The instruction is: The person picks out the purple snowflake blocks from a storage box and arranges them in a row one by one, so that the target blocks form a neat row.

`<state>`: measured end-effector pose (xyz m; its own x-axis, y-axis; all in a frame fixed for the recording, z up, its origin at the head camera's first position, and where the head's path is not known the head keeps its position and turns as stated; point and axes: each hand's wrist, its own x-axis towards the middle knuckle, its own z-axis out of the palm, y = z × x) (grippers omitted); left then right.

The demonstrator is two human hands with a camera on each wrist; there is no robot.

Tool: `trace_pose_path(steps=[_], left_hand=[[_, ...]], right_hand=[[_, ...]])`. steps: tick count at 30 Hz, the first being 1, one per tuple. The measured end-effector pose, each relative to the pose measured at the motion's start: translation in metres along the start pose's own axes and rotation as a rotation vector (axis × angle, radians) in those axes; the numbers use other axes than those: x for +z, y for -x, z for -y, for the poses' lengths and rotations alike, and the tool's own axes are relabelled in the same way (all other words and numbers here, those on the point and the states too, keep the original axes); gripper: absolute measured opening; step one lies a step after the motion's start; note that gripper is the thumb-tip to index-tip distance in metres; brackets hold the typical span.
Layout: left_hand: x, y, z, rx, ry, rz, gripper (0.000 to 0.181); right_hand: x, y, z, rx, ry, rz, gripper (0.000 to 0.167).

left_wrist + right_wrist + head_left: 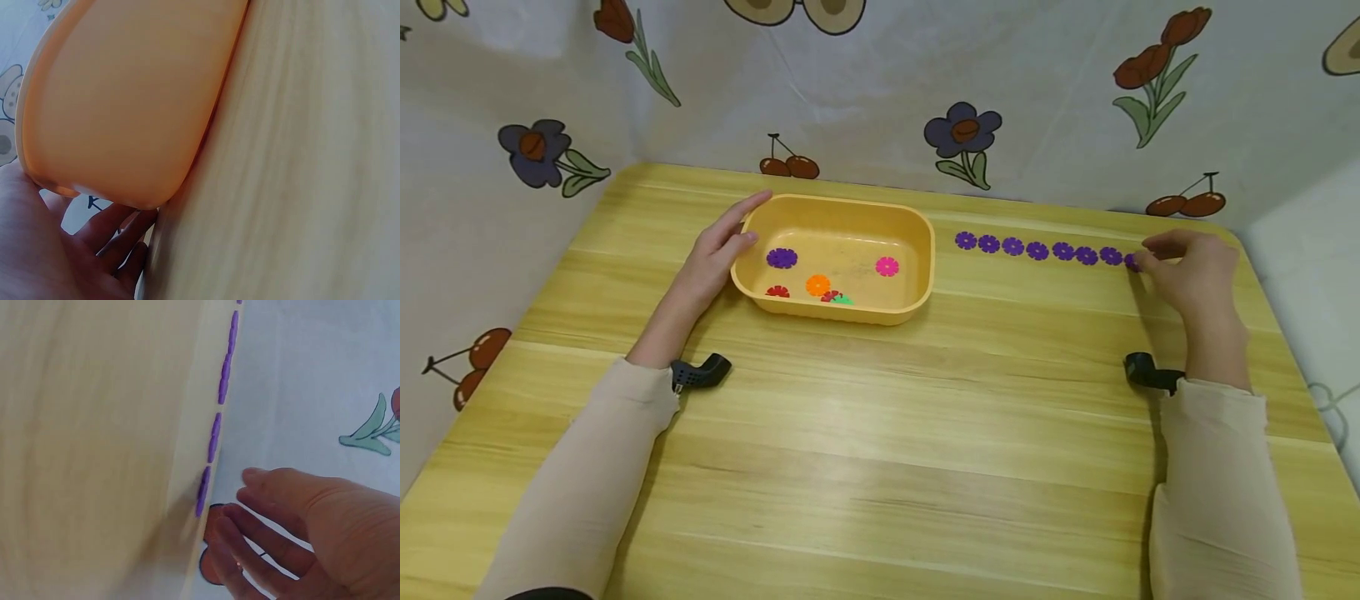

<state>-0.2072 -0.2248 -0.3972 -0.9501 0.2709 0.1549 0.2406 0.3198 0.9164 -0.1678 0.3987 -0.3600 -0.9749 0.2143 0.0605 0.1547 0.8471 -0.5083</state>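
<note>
A yellow tray point(831, 313) stands on the left part of the table, with my left hand point(711, 254) gripping its left end, thumb over the rim. In the left wrist view the fingers of my left hand point(94, 250) lie around the end of the tray point(131, 106). Several purple flower-shaped discs point(1012, 246) form a row right of the tray. My right hand point(1198, 271) is at the row's right end, partly covering the last disc point(1132, 262). In the right wrist view that disc point(203, 491) lies on the table, and my right hand point(300, 531) has its fingertips apart, holding nothing.
Inside the tray are purple discs point(782, 258), a pink one point(887, 267), an orange one point(817, 286), a green one point(842, 299) and red ones point(777, 292). A patterned cloth point(865, 108) hangs behind the wooden table point(880, 433).
</note>
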Motion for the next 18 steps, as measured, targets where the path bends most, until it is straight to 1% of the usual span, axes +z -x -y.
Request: trace_pose_path(steps=[4, 7, 10, 13, 18], left_hand=[[0.0, 0.0, -0.001, -0.002, 0.001, 0.002, 0.054], [0.0, 0.0, -0.001, -0.004, -0.004, -0.002, 0.054], [0.0, 0.001, -0.001, -0.009, -0.007, -0.008, 0.054], [0.001, 0.0, 0.0, -0.01, -0.008, -0.009, 0.054], [-0.001, 0.0, 0.001, -0.01, -0.004, -0.009, 0.054]], right_hand=[[0.001, 0.0, 0.012, -0.013, 0.023, -0.06, 0.046], [0.005, 0.002, 0.027, -0.052, 0.01, -0.107, 0.043], [0.012, 0.003, 0.046, -0.112, -0.036, -0.137, 0.039], [0.019, 0.003, 0.065, -0.156, -0.079, -0.128, 0.037], [0.029, 0.003, 0.09, -0.167, -0.085, -0.107, 0.035]])
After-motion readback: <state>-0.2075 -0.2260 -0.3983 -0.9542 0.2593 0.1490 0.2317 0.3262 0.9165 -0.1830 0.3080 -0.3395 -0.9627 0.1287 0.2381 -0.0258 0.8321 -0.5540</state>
